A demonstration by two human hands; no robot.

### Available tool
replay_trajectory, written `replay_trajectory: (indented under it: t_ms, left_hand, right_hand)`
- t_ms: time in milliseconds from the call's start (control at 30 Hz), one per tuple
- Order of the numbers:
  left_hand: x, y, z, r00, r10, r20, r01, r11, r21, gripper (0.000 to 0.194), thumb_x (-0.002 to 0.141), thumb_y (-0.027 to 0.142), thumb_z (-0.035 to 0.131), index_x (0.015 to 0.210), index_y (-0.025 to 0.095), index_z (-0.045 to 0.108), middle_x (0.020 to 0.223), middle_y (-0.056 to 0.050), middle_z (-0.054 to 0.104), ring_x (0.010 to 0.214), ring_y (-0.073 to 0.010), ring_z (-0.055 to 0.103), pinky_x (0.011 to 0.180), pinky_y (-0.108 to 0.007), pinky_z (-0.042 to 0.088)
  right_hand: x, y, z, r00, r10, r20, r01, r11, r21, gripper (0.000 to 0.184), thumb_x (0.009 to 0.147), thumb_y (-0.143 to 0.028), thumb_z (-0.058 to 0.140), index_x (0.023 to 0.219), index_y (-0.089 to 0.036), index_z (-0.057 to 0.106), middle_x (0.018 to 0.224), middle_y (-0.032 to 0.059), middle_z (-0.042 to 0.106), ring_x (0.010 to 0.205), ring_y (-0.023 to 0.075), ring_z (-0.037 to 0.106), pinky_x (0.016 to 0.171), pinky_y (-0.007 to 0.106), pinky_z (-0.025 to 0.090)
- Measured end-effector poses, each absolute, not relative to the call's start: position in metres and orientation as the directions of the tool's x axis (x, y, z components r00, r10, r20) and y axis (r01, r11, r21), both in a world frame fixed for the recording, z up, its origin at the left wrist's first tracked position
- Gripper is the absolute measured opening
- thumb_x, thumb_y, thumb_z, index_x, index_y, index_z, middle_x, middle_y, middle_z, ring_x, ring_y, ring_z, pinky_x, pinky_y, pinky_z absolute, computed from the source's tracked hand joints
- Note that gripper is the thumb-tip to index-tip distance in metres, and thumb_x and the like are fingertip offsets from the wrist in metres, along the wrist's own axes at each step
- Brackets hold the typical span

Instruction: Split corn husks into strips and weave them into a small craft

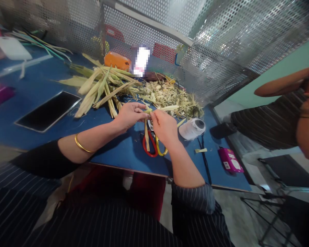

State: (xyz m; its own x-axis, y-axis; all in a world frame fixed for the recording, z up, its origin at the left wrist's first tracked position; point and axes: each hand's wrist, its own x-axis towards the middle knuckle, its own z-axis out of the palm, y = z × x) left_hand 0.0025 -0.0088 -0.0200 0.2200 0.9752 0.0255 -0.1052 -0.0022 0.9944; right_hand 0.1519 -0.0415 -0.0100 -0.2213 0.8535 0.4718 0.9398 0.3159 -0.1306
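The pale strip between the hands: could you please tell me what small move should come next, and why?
Perhaps fold the pale strip upward, since its lower end hangs free over the scissors while the left hand and right hand pinch close together at its top.

Pinching a husk strip (147, 135) between left hand (128, 116) and right hand (165, 127), above scissors (153, 143) near the front edge of the table (118, 151). Facing a husk bundle (92, 90) and a shredded heap (171, 97) toward the back edge. Holding the right hand near a white spool (190, 129).
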Motion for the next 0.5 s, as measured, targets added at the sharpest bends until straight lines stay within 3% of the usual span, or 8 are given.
replay_trajectory:
  t_ms: [100, 200, 333, 500]
  left_hand:
    - [0.0, -0.007, -0.022, 0.234, 0.965, 0.118, -0.046, -0.11, 0.993, 0.04, 0.066, 0.015, 0.072, 0.104, 0.011, 0.061, 0.057, 0.005, 0.059, 0.053, -0.0085, 0.056, 0.06, -0.023, 0.047]
    - [-0.001, -0.006, -0.023, 0.237, 0.957, 0.168, 0.043, -0.183, 0.982, 0.047, 0.065, 0.017, 0.072, 0.111, 0.012, 0.06, 0.06, 0.004, 0.062, 0.052, -0.0084, 0.054, 0.054, -0.021, 0.041]
    - [-0.001, -0.008, -0.022, 0.28, 0.948, 0.154, 0.113, -0.192, 0.975, 0.054, 0.066, 0.017, 0.069, 0.118, 0.009, 0.055, 0.061, 0.003, 0.062, 0.053, -0.0096, 0.054, 0.052, -0.021, 0.039]
    - [-0.001, -0.01, -0.021, 0.414, 0.889, 0.194, 0.218, -0.304, 0.927, 0.065, 0.068, 0.019, 0.067, 0.129, 0.007, 0.048, 0.065, 0.001, 0.065, 0.06, -0.0127, 0.058, 0.06, -0.023, 0.043]
  right_hand:
    - [0.152, -0.045, -0.008, -0.259, 0.81, 0.526, 0.956, 0.294, 0.017, 0.037, 0.098, -0.037, 0.034, 0.076, -0.018, 0.056, 0.075, 0.005, 0.06, 0.06, 0.0142, 0.048, 0.058, 0.03, 0.022]
    - [0.155, -0.046, -0.004, -0.21, 0.763, 0.611, 0.967, 0.254, 0.016, 0.039, 0.097, -0.043, 0.036, 0.078, -0.017, 0.059, 0.077, 0.0058, 0.061, 0.061, 0.0142, 0.048, 0.058, 0.03, 0.023]
    - [0.164, -0.04, 0.0, -0.067, 0.756, 0.651, 0.947, 0.253, -0.196, 0.038, 0.094, -0.045, 0.042, 0.082, -0.018, 0.065, 0.079, 0.0047, 0.062, 0.065, 0.0141, 0.049, 0.06, 0.028, 0.028]
    - [0.173, -0.031, 0.002, -0.088, 0.933, 0.35, 0.776, 0.285, -0.563, 0.03, 0.082, -0.045, 0.06, 0.072, -0.018, 0.07, 0.069, 0.0009, 0.059, 0.063, 0.0127, 0.049, 0.059, 0.027, 0.032]
